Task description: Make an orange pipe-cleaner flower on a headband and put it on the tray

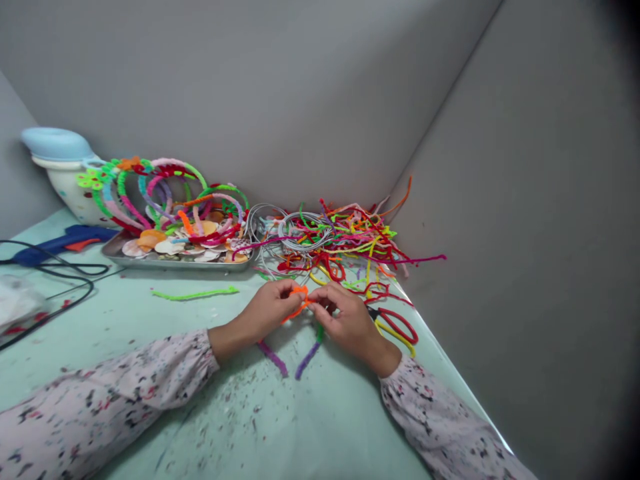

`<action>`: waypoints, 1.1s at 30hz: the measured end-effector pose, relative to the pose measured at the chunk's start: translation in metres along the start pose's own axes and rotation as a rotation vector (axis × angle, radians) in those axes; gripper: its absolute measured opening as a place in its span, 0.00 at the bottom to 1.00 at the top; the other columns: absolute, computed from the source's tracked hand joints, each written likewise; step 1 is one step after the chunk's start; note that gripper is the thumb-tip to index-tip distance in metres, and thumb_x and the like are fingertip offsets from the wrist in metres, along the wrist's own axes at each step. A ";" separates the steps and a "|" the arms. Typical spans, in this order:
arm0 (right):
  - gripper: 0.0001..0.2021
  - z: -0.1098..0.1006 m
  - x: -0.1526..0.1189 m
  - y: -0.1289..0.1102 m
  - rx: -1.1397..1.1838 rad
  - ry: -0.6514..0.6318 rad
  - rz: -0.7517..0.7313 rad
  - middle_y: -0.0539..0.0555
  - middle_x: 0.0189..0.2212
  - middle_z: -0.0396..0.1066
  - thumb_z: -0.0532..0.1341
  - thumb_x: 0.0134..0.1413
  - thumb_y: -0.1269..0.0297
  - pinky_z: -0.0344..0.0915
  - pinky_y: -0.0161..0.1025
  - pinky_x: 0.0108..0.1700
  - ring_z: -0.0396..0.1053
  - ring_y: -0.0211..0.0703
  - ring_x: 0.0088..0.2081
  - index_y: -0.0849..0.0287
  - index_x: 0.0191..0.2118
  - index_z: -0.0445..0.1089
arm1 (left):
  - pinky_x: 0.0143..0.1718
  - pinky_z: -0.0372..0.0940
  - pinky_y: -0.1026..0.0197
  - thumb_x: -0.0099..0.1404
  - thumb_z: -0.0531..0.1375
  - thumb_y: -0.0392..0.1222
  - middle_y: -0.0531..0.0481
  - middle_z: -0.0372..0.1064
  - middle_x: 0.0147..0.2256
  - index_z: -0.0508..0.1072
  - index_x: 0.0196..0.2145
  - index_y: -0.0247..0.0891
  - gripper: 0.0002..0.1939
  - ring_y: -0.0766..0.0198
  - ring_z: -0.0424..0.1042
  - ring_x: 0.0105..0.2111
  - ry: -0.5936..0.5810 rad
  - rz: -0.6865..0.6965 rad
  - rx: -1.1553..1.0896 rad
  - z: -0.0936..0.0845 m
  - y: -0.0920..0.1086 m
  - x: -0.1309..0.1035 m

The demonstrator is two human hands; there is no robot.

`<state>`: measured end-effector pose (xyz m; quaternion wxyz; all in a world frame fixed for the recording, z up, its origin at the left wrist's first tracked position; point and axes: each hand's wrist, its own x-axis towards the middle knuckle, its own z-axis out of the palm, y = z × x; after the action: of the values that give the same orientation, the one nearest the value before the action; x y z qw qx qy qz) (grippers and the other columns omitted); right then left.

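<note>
Between my two hands is an orange pipe cleaner point(299, 308), bent into a small shape. My left hand point(273, 308) pinches its left side with thumb and forefinger. From the right, the fingertips of my right hand point(343, 319) close on the same piece. Below them, two purple fuzzy ends point(307, 361) rest on the table, one turning green near my right hand; my hands hide where they lead. Just beyond my right wrist lie scissors point(397, 327) with red and yellow handles. A lime green pipe cleaner point(195, 294) lies flat to the left of my left hand.
A metal tray point(175, 263) holds shells and several fuzzy wrapped hoops point(165, 190). Right of it are a heap of coloured pipe cleaners point(350, 230) and grey wire coils point(305, 233). At left are a blue glue gun point(65, 243), its black cord and a white bin point(75, 190) with a blue lid.
</note>
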<state>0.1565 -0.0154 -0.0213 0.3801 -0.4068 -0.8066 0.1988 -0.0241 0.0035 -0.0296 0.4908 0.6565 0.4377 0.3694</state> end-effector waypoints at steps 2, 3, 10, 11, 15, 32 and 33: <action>0.07 0.000 0.000 0.001 -0.012 0.009 -0.009 0.53 0.33 0.69 0.58 0.55 0.70 0.63 0.40 0.40 0.67 0.43 0.36 0.55 0.39 0.70 | 0.26 0.53 0.66 0.57 0.54 0.41 0.55 0.62 0.24 0.70 0.28 0.34 0.08 0.68 0.59 0.24 -0.004 0.000 0.001 -0.001 0.001 0.000; 0.07 0.000 0.000 0.002 -0.015 0.014 -0.007 0.53 0.33 0.69 0.58 0.56 0.69 0.63 0.40 0.40 0.67 0.43 0.36 0.55 0.39 0.70 | 0.27 0.54 0.66 0.58 0.55 0.42 0.55 0.62 0.24 0.70 0.29 0.34 0.09 0.68 0.59 0.25 -0.007 0.001 -0.002 -0.001 0.001 0.000; 0.05 0.002 -0.001 0.003 -0.053 0.060 -0.013 0.53 0.33 0.70 0.58 0.56 0.69 0.64 0.39 0.40 0.68 0.42 0.36 0.57 0.37 0.70 | 0.27 0.54 0.66 0.58 0.57 0.42 0.55 0.64 0.25 0.71 0.30 0.33 0.09 0.68 0.60 0.25 -0.014 0.011 -0.019 -0.001 0.001 0.001; 0.05 0.003 -0.001 0.003 -0.059 0.067 -0.017 0.53 0.33 0.70 0.58 0.56 0.70 0.64 0.38 0.40 0.68 0.42 0.36 0.57 0.37 0.70 | 0.27 0.54 0.66 0.58 0.57 0.42 0.55 0.64 0.25 0.71 0.30 0.33 0.09 0.69 0.60 0.25 -0.013 0.012 -0.022 0.000 0.000 0.001; 0.04 0.003 -0.001 0.004 -0.082 0.074 -0.018 0.52 0.33 0.70 0.58 0.57 0.70 0.63 0.37 0.40 0.68 0.41 0.36 0.58 0.37 0.70 | 0.28 0.54 0.66 0.59 0.57 0.44 0.55 0.64 0.25 0.71 0.30 0.34 0.10 0.69 0.60 0.26 -0.019 0.035 -0.049 0.000 -0.001 0.002; 0.04 0.007 -0.003 0.008 -0.162 0.055 -0.006 0.53 0.32 0.67 0.53 0.59 0.71 0.60 0.38 0.39 0.65 0.42 0.36 0.59 0.36 0.65 | 0.26 0.53 0.67 0.61 0.56 0.46 0.56 0.60 0.23 0.70 0.29 0.33 0.12 0.70 0.58 0.24 -0.044 0.056 0.009 0.001 -0.001 0.002; 0.04 0.007 -0.003 0.008 -0.165 0.054 -0.005 0.53 0.32 0.67 0.53 0.59 0.71 0.60 0.38 0.39 0.65 0.42 0.36 0.59 0.36 0.65 | 0.26 0.53 0.67 0.61 0.56 0.46 0.56 0.61 0.23 0.70 0.29 0.33 0.12 0.70 0.58 0.24 -0.045 0.060 0.020 0.001 -0.001 0.002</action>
<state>0.1565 -0.0134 -0.0323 0.3674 -0.4400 -0.8106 0.1197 -0.0233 0.0052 -0.0309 0.4828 0.6824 0.4102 0.3647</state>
